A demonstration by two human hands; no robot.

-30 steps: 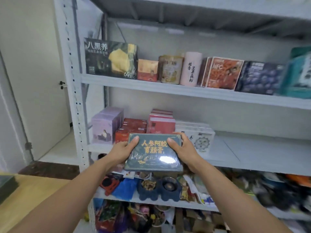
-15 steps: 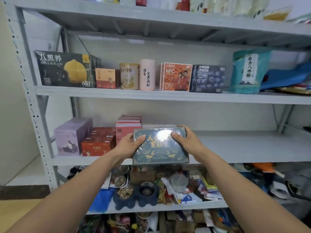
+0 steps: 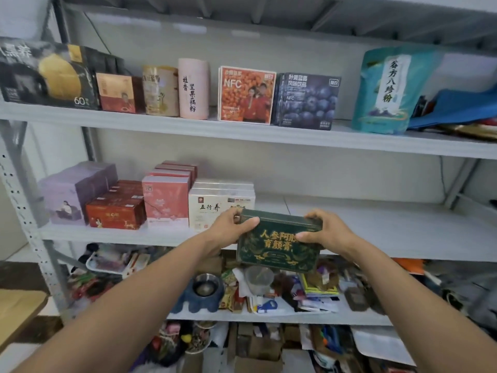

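Observation:
A dark green box with gold lettering is held upright at the front edge of the middle shelf, its printed face toward me. My left hand grips its left end, thumb on the front. My right hand grips its right end, fingers curled over the top. The box sits just right of a white box standing on that shelf.
On the middle shelf stand a pink box, red boxes and a purple box. The upper shelf carries boxes, canisters and a teal pouch. The shelf below holds cluttered small items and a metal bowl.
The view has shifted right and closer to the shelving. The green box has been tilted upright and carried right, up to the middle shelf's edge.

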